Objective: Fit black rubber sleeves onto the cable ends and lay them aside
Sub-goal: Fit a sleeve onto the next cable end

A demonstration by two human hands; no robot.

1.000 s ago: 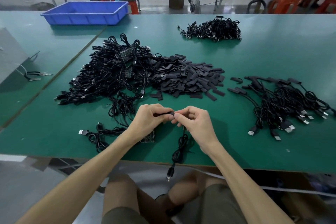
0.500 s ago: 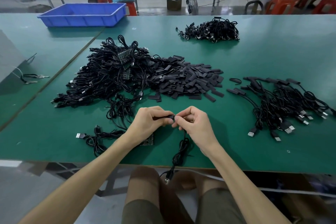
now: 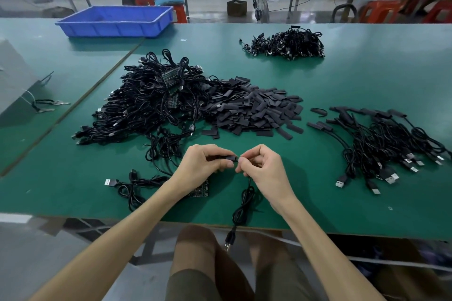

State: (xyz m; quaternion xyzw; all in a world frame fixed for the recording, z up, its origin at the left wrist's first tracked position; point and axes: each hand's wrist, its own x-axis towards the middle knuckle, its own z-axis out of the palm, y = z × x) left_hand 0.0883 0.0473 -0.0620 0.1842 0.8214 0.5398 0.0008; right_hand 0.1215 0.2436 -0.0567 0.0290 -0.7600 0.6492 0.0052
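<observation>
Hardly shifted, left hand (image 3: 204,166) grips the rubber sleeve (image 3: 226,158), right hand (image 3: 263,169) pinches the cable (image 3: 245,200).

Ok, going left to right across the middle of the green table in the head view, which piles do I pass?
Unsleeved cable tangle → pile of black rubber sleeves → sleeved cables laid aside.

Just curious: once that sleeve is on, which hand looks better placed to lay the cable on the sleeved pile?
Probably the right hand: it pinches the cable and is nearer the sleeved cables; the left hand grips the sleeve.
</observation>
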